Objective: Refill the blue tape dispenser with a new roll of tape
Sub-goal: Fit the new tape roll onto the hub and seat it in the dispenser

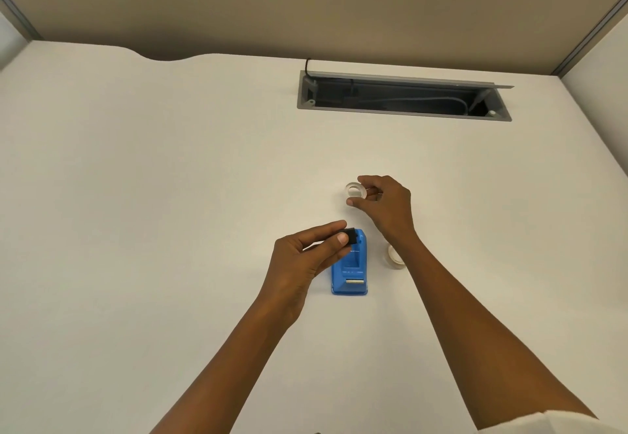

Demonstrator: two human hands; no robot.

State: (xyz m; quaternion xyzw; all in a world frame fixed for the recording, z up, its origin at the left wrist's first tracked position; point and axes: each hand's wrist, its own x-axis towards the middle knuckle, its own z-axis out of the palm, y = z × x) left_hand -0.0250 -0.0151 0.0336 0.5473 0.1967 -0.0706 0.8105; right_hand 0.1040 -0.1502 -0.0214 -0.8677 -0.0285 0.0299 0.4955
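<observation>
The blue tape dispenser lies on the white desk, its roll bay showing no roll and its metal cutter toward me. My left hand pinches a small black spool piece just above the dispenser's far end. Beyond the dispenser, my right hand has its thumb and fingers closed around a clear roll of tape. A second whitish roll lies on the desk right of the dispenser, partly hidden by my right forearm.
An open grey cable tray with a raised lid and cables inside is set into the desk at the back. Beige partition walls enclose the desk at the back and sides.
</observation>
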